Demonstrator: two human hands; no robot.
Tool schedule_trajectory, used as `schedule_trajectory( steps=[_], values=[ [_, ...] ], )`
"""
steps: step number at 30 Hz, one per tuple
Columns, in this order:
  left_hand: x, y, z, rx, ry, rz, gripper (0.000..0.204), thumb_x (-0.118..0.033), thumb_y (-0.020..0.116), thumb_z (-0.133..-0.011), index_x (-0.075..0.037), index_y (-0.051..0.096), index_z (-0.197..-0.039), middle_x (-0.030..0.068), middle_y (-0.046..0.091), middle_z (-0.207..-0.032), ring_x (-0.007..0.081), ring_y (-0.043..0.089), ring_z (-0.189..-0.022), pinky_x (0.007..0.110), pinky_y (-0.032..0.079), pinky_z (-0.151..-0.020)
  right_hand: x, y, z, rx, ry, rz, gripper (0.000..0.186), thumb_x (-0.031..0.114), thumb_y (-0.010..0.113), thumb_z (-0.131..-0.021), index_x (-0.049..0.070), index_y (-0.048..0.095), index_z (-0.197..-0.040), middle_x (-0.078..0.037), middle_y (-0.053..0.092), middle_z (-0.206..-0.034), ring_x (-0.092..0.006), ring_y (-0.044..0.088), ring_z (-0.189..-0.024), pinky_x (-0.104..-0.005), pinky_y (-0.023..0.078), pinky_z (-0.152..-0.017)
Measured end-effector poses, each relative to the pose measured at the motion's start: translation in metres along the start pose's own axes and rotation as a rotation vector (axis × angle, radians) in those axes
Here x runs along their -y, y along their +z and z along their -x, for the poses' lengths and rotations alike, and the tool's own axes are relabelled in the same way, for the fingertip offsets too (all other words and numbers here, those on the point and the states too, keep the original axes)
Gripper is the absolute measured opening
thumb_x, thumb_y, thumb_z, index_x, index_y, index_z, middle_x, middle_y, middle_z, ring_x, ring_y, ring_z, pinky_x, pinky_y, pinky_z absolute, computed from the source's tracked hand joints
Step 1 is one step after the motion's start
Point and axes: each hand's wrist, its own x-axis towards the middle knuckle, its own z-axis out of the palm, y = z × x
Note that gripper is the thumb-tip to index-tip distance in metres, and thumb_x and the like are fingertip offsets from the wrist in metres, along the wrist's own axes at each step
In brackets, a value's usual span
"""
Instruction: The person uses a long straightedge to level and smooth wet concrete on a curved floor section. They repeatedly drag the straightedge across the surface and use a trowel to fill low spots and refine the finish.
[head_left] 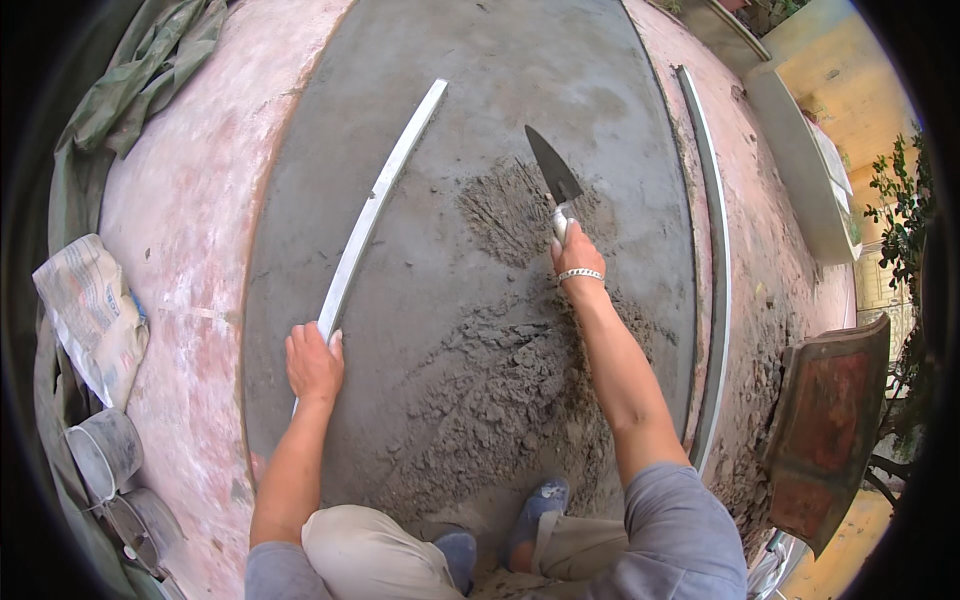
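Note:
My left hand [314, 362] is closed around the near part of a long pale metal straightedge [372, 208], which slants away across the smoothed grey mortar [330, 130]. In my right hand [577, 254] is the light handle of a pointed trowel [552, 166], its dark blade aimed away from me. That blade is over a patch of rough, ridged mortar [505, 212]; whether it touches the surface I cannot tell. Loose, crumbly mortar [495, 375] lies heaped between my arms, reaching back toward my feet.
A second metal bar [715, 230] lies along the right edge of the strip. Pinkish floor [190, 220] borders the left, with a crumpled sack [92, 315], a bucket [105, 452] and a green tarp [130, 80]. At right stand a brown curved planter [830, 430] and a pale trough [800, 165].

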Motion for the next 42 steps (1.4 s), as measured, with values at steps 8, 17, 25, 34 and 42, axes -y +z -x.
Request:
schedule_trajectory(
  steps=[8, 17, 25, 34, 42],
  values=[
    [0.001, 0.001, -0.001, 0.006, 0.0, -0.004, 0.035, -0.029, 0.074, -0.088, -0.004, 0.057, -0.105, 0.0145, 0.056, -0.105, 0.0357, 0.056, -0.103, 0.047, 0.049, -0.087, -0.003, -0.006, 0.005, 0.116, 0.073, 0.045, 0.041, 0.033, 0.062, -0.095, 0.009, 0.049, -0.126, -0.023, 0.068, -0.109, -0.0435, 0.067, -0.097, -0.0541, 0.054, -0.082],
    [0.001, 0.002, 0.0, -0.002, 0.004, -0.009, 0.035, -0.029, 0.074, -0.088, -0.004, 0.057, -0.105, 0.0147, 0.056, -0.104, 0.0363, 0.057, -0.102, 0.048, 0.049, -0.086, -0.012, -0.008, -0.001, 0.081, 0.063, 0.013, 0.04, 0.034, 0.062, -0.095, 0.008, 0.048, -0.123, -0.024, 0.069, -0.109, -0.0444, 0.067, -0.099, -0.0548, 0.054, -0.084],
    [0.001, 0.002, 0.001, -0.007, -0.005, -0.013, 0.035, -0.029, 0.074, -0.087, -0.004, 0.057, -0.105, 0.0156, 0.057, -0.105, 0.0367, 0.057, -0.102, 0.047, 0.049, -0.086, -0.007, -0.011, 0.004, 0.083, 0.052, 0.005, 0.038, 0.034, 0.062, -0.096, 0.007, 0.049, -0.12, -0.024, 0.069, -0.11, -0.0435, 0.068, -0.102, -0.0539, 0.054, -0.087],
    [0.001, 0.001, 0.001, 0.003, -0.003, -0.032, 0.034, -0.029, 0.074, -0.088, -0.004, 0.057, -0.104, 0.0149, 0.057, -0.104, 0.0365, 0.057, -0.101, 0.048, 0.05, -0.087, -0.011, -0.007, 0.004, 0.119, 0.064, 0.021, 0.039, 0.033, 0.062, -0.095, 0.008, 0.049, -0.121, -0.024, 0.07, -0.108, -0.0432, 0.068, -0.1, -0.0536, 0.054, -0.085],
    [0.0, -0.001, 0.004, 0.019, -0.011, -0.026, 0.034, -0.031, 0.073, -0.089, -0.004, 0.058, -0.104, 0.015, 0.057, -0.106, 0.0363, 0.057, -0.104, 0.048, 0.05, -0.088, -0.033, -0.074, 0.041, 0.028, -0.031, -0.068, 0.043, 0.03, 0.065, -0.093, 0.01, 0.047, -0.127, -0.023, 0.069, -0.107, -0.0445, 0.066, -0.096, -0.0531, 0.053, -0.082]
  ],
)
